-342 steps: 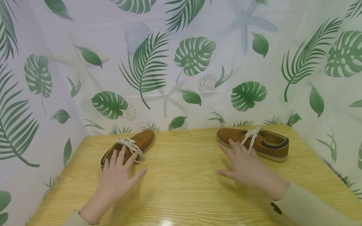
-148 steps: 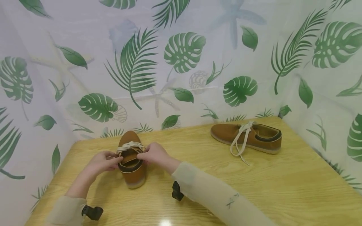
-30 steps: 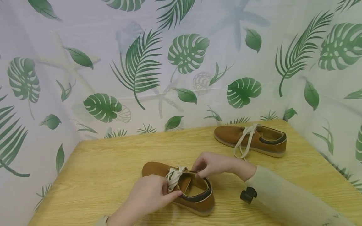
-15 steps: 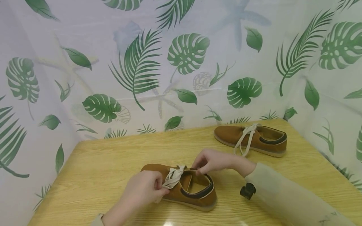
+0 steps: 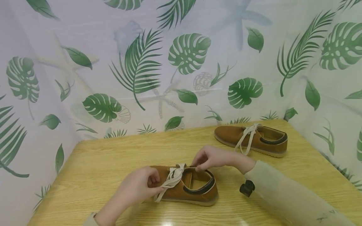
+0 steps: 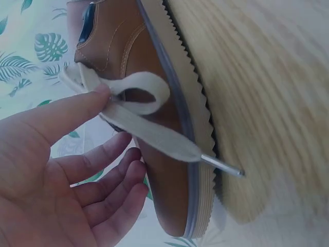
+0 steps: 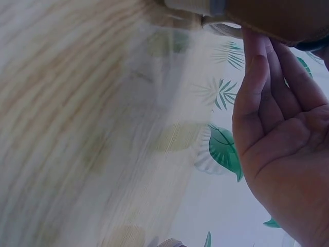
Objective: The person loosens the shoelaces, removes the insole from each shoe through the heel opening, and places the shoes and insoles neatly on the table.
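Note:
A brown leather shoe [image 5: 195, 195] with white laces [image 5: 174, 177] stands in front of me, toe to the left. My right hand [image 5: 213, 158] holds the far side of its collar, thumb inside the opening and fingers outside. In the right wrist view, those fingers reach up to the shoe [image 7: 277, 18]. My left hand [image 5: 138, 185] is at the front part, its thumb touching the shoelace [image 6: 139, 123] and its other fingers loosely bent beside the upper, apart from the thumb. One lace end with a metal tip [image 6: 223, 165] hangs over the near side. The left hand covers the toe in the head view.
A matching brown shoe [image 5: 230, 135] with white laces lies at the back right of the wooden table [image 5: 107, 160], toe to the left. A white leaf-print cloth [image 5: 209, 103] rises behind the table and along both sides.
The shoe was moved from the back left to the front middle and turned toe-left. Over the last second it swung slightly, and the left hand's fingers loosened from the lace while the right stayed.

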Action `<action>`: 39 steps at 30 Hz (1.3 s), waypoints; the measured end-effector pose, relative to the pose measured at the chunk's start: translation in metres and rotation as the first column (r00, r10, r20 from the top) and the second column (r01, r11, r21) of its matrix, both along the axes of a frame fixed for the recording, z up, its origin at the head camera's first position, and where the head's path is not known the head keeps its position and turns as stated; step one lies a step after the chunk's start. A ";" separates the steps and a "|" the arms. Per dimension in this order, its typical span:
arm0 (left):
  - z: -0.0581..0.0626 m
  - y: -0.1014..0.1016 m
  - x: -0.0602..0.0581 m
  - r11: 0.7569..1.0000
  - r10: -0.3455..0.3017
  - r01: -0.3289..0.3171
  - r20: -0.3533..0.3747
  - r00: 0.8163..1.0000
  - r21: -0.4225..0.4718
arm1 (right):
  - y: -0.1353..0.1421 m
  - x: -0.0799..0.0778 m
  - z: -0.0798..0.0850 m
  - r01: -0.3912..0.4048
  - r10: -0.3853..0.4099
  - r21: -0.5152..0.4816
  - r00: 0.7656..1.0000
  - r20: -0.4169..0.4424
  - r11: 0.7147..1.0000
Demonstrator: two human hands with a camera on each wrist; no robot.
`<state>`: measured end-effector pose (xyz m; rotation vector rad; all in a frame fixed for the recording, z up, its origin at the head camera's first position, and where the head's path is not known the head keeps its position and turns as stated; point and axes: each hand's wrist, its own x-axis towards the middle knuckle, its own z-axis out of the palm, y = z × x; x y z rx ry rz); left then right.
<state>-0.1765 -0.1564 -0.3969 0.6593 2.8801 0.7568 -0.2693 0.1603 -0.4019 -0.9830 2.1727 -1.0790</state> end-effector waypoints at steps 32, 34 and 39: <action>-0.011 -0.027 -0.026 0.980 0.114 -0.118 0.033 0.993 0.158 | -0.002 -0.008 -0.006 0.047 -0.047 -0.041 0.999 -0.002 0.998; -0.011 -0.028 -0.026 0.980 0.115 -0.118 0.030 0.993 0.157 | -0.002 -0.008 -0.007 0.042 -0.042 -0.045 0.999 -0.005 0.998; -0.013 -0.031 -0.027 0.978 0.115 -0.120 0.041 0.993 0.173 | -0.002 -0.011 -0.009 0.035 -0.036 -0.054 0.999 -0.021 0.998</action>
